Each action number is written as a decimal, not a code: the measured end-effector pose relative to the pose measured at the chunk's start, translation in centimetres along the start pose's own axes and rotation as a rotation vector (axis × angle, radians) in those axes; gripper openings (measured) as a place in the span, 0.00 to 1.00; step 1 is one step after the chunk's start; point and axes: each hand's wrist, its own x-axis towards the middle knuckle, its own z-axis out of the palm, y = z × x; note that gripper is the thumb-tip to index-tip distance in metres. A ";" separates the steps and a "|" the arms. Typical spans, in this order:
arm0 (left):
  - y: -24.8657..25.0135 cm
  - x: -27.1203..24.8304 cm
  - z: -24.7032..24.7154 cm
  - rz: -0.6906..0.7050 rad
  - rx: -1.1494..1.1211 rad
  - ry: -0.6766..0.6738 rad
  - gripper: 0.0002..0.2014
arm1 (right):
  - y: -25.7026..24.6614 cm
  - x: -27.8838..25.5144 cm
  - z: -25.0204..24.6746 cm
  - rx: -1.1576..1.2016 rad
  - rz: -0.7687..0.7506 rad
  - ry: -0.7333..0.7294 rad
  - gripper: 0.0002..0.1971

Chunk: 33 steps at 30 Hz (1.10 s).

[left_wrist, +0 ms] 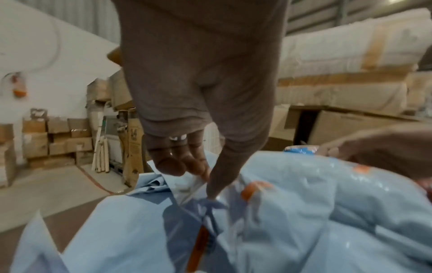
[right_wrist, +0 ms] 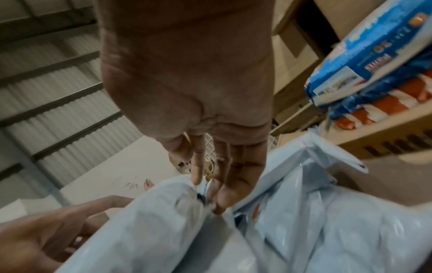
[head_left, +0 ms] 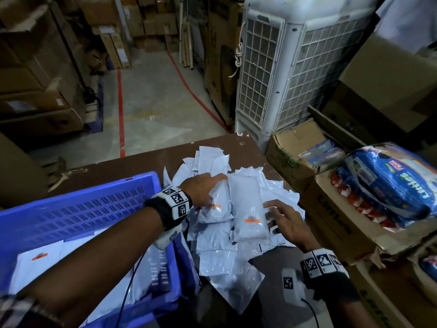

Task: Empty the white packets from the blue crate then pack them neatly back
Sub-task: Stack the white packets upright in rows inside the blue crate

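A blue crate [head_left: 82, 209] stands at the left of the brown table [head_left: 106, 171] with a few white packets [head_left: 37, 261] lying in it. To its right, a loose pile of white packets [head_left: 220, 245] covers the table. My left hand [head_left: 205, 185] reaches over the pile. In the left wrist view its thumb and curled fingers [left_wrist: 175, 166] pinch a packet's edge [left_wrist: 187, 186]. My right hand [head_left: 281, 221] lies at the right edge of a long packet with an orange label [head_left: 248, 209], fingers [right_wrist: 233, 175] straight and touching it.
Cardboard boxes [head_left: 331, 216] with blue printed bags [head_left: 390, 185] on top stand close on the right. A white air cooler [head_left: 295, 67] rises beyond the table's far corner. Concrete floor with red lines [head_left: 121, 110] and stacked cartons [head_left: 35, 67] lies beyond the table.
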 end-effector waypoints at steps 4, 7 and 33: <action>0.4 0.6 1.3 0.086 0.363 0.052 0.41 | -0.2 1.2 -1.0 -0.360 -0.131 -0.044 0.20; 1.2 0.9 1.4 0.103 0.554 0.090 0.41 | -1.2 2.3 -0.9 -0.608 -0.232 -0.149 0.40; 1.1 3.7 -3.3 -0.329 -0.216 0.253 0.43 | -4.5 6.0 -2.8 -0.690 -0.406 -0.105 0.51</action>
